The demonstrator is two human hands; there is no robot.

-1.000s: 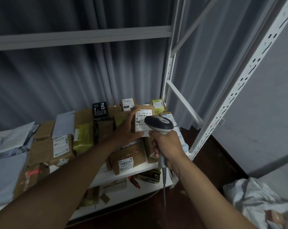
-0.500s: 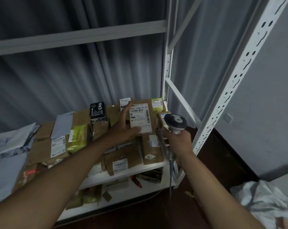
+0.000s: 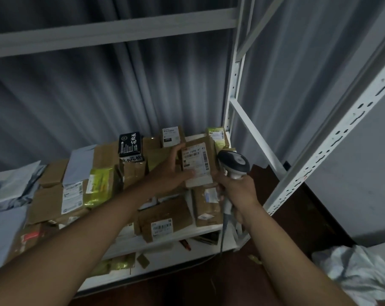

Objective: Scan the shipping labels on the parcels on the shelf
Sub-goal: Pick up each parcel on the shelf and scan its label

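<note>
Left hand [image 3: 169, 173] grips parcel [image 3: 198, 164] labelled "1096 41 41"; right hand [image 3: 238, 191] grips scanner [image 3: 234, 161].

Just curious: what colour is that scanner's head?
Grey with a white patch, on the scanner in the right hand; head view.

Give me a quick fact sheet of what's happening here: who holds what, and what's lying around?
Left hand: holds a brown parcel up, its white shipping label facing the camera
Right hand: grips a handheld scanner beside the parcel
Shelf: white metal rack, crowded with cardboard parcels
Black box: upright at the back
Yellow-green pouch: left of centre
Grey mailer bags: far left
Backdrop: grey curtain
</note>
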